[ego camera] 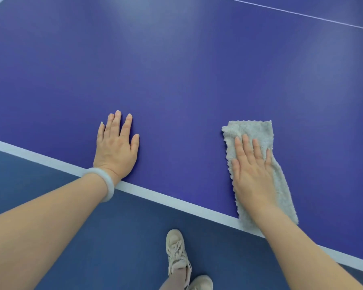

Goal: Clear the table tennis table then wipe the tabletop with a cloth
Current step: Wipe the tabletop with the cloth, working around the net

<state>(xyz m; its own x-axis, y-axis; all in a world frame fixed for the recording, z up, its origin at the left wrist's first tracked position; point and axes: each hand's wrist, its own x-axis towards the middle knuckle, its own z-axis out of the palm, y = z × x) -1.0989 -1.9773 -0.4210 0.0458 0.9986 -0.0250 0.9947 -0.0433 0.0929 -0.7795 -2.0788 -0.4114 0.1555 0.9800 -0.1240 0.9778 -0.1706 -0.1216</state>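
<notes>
The blue table tennis tabletop (187,76) fills most of the view, with a white line along its near edge. A folded grey cloth (254,130) lies on it at the right and reaches over the near edge. My right hand (252,174) presses flat on the cloth, fingers straight. My left hand (115,147) rests flat on the bare tabletop to the left, palm down, with a pale bangle at the wrist.
A thin white centre line (302,14) crosses the far right of the tabletop. Below the near edge is a dark blue floor (50,174), where my beige shoes (176,252) stand.
</notes>
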